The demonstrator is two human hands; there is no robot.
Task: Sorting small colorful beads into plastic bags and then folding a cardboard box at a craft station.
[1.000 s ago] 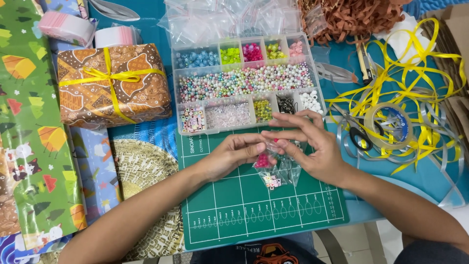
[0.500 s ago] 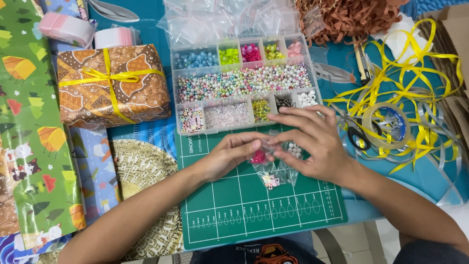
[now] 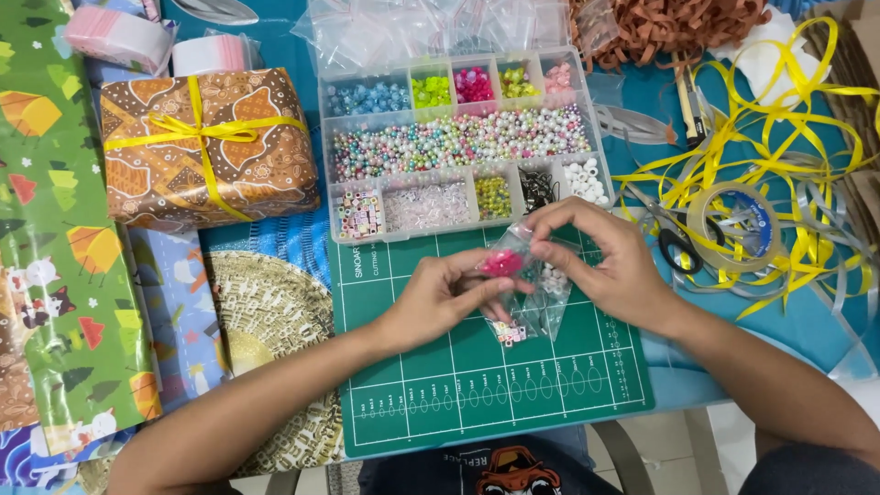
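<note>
Two hands meet over the middle of the green cutting mat (image 3: pixel 477 403): my left hand (image 3: pixel 440 298) pinches a small clear bag of pink beads (image 3: pixel 502 264) at its top edge while the right hand (image 3: pixel 610 266) has its fingertips narrowed on the same bag's mouth, probably to keep the opening steady so nothing spills. Two more little clear bags (image 3: pixel 536 312) lie on the mat just under it, touching, and one clear bead organiser (image 3: pixel 463 142) sits against the mat's far edge, close enough to reach. One wrapped gift box (image 3: pixel 206 147) with a yellow ribbon rests beyond the mat's far-left corner.
</note>
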